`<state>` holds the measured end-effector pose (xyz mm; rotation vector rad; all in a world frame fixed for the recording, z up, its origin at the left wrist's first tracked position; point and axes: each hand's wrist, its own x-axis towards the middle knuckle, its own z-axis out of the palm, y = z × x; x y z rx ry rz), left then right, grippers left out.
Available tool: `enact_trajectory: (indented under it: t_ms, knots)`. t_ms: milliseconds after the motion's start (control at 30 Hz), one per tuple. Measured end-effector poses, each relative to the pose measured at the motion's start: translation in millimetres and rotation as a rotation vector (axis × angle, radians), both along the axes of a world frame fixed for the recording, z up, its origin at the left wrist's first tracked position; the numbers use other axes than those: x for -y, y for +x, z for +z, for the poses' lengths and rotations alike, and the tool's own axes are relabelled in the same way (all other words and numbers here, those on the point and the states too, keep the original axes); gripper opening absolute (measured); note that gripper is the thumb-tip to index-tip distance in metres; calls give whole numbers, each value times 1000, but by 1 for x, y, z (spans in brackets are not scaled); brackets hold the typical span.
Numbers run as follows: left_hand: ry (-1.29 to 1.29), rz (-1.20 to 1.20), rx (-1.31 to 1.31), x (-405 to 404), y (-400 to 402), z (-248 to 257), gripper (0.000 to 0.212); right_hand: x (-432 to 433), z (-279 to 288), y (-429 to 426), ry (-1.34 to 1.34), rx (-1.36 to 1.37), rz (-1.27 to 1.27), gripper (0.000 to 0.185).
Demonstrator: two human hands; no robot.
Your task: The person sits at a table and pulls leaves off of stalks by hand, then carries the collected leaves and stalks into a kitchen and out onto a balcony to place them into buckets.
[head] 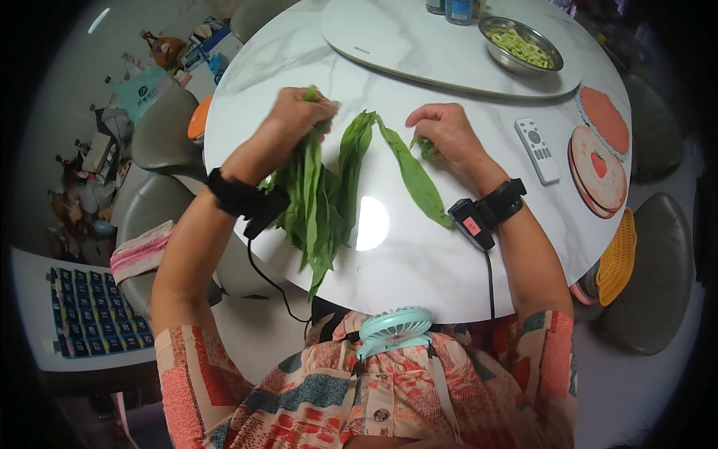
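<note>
My left hand (303, 115) grips a bunch of long leafy greens (311, 196) near its top, and the leaves hang down over the table. Some leaves (356, 140) beside that bunch reach up to a point near the middle. One long single leaf (416, 179) slants from there across the tabletop towards my right wrist. My right hand (449, 132) has its fingers bent over a small clump of greens (426, 149). Whether the fingers hold that clump or only hover over it is hidden by the palm.
The round marble-patterned table (392, 280) carries a raised turntable (392, 45) with a steel bowl (521, 47) of cut green pieces. At right lie a white remote control (537, 150), a strawberry coaster (599, 168) and a scalloped mat (604, 120). A mint fan (395, 331) hangs at my chest. Wrist-device cables (491, 286) trail down.
</note>
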<state>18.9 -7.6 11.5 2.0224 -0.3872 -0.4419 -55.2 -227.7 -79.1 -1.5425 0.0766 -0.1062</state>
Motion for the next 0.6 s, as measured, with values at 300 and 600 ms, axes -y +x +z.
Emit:
enact_trajectory:
  t_ms: [300, 600]
  knots:
    - [353, -209, 191, 51, 35, -64, 29, -2, 9, -1, 166, -177, 105, 11]
    - [233, -262, 68, 45, -3, -24, 16, 2, 4, 1, 284, -114, 83, 13]
